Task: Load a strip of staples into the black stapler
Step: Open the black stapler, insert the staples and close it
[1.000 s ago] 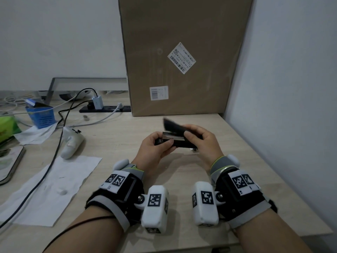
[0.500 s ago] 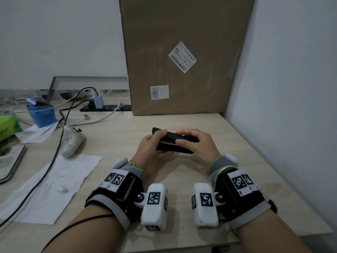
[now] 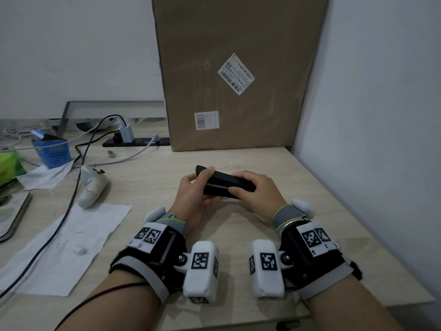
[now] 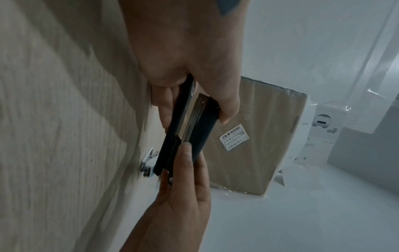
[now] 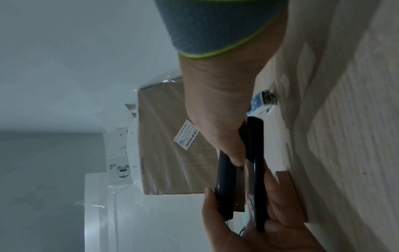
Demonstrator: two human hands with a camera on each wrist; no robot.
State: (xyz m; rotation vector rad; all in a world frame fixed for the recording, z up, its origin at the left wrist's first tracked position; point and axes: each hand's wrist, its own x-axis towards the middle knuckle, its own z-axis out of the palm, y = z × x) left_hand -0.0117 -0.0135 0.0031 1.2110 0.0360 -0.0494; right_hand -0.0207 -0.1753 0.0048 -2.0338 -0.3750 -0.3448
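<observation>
The black stapler sits level between our two hands, held just above the bench in front of the tall cardboard box. A second ago its top cover stood swung up and open; now it is folded down onto the base, with only a thin silvery line of the staple channel showing along the seam. We read that as the loading step being behind us and the closing nearly done (whether the cover has latched, we cannot tell from these views).

Our left hand grips the stapler's left end, thumb over the top and fingers curled underneath. Our right hand wraps the right end, fingertips pressing along the side seam. No loose strip of staples shows in either hand.

On the bench just beyond the stapler lies a small staple box, seen only from the wrists. Off to the left are a white controller, sheets of paper and a black cable trailing to a power strip.
</observation>
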